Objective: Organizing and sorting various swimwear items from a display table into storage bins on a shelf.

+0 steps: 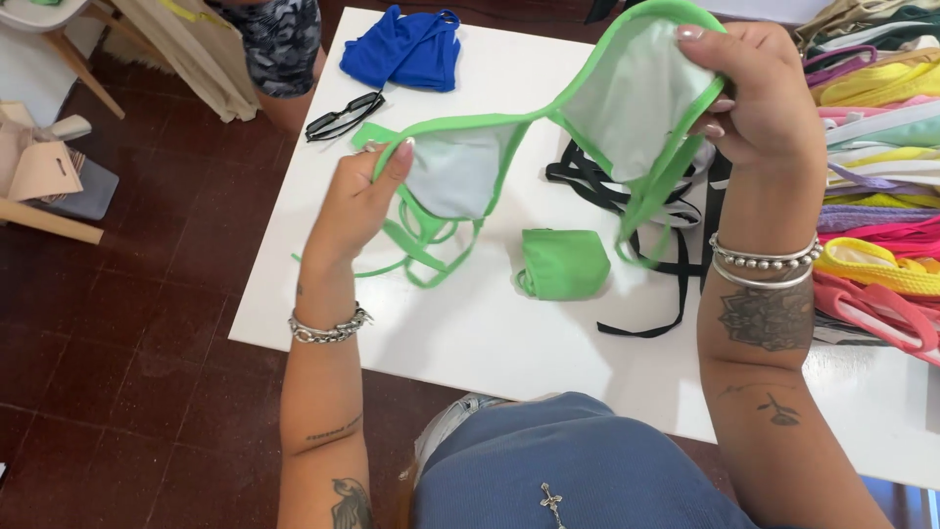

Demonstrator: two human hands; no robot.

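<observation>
White table [490, 333]: both hands, left [357, 206], right [759, 98], stretch green bikini top [548, 127].

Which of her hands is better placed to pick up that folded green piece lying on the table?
Probably the left hand: it is lower and nearer the folded green piece. The right hand is raised high, gripping the green bikini top.

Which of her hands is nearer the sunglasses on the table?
Left. The left hand is just below-right of the sunglasses; the right hand is far across the table.
</observation>
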